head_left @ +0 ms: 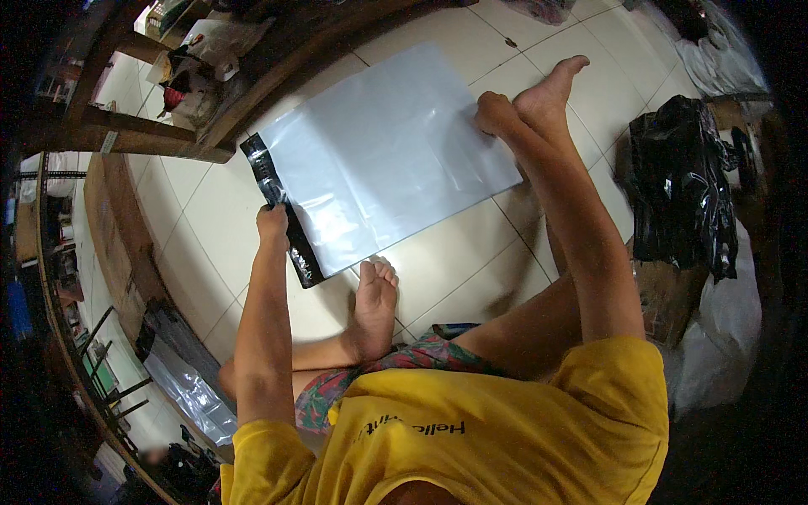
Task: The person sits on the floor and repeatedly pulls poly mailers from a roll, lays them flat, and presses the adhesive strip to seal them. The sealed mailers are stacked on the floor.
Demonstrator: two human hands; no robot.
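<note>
A large, flat plastic bag [387, 151], glossy and pale white, lies on the tiled floor in front of me. Along its left side runs a black strip [305, 252]. My left hand [272, 225] is closed on this strip, about midway along it. At the opposite edge, my right hand [498, 114] is closed on the bag's margin, close to my right foot; its fingertips are partly hidden. Shallow creases cross the sheet between both hands. My left foot [373, 307] rests just beyond the near corner.
Pale floor tiles [189, 252] surround the bag. A wooden frame [252, 84] borders it at the far left, with a stained container [194, 93] behind. Black plastic [677, 185] lies over a brown box [665, 295] at my right. Clear plastic [189, 391] lies at lower left.
</note>
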